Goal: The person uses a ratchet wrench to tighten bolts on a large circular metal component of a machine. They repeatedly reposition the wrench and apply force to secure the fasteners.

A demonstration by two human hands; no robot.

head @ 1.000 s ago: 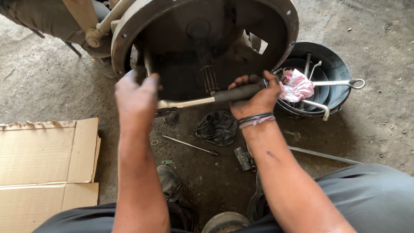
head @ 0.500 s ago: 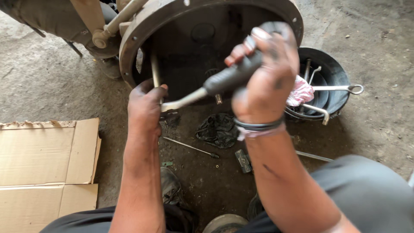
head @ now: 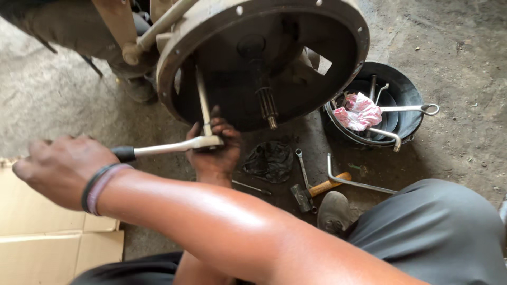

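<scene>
A large round metal housing (head: pixel 353 39) stands open toward me, with a splined shaft (head: pixel 267 103) at its middle. A ratchet wrench (head: pixel 171 148) with a black grip lies level below its rim, and a thin extension bar (head: pixel 202 97) rises from its head into the housing. My left hand (head: pixel 215 155) is closed around the ratchet head and the bar's lower end. My right arm crosses over to the left, and my right hand (head: pixel 60 169), wearing wristbands, grips the handle's black end.
A black bowl (head: pixel 409 87) at the right holds a pink rag (head: pixel 360 111) and long metal tools. On the dirt floor lie a black rag (head: pixel 269 160), a spanner (head: pixel 302 166), a hammer (head: pixel 317 190) and a bent bar (head: pixel 354 182). Cardboard (head: pixel 47 245) lies at the left.
My right hand has swung the ratchet handle from the right side, up and across to the far left. My left hand has stayed at the ratchet head.
</scene>
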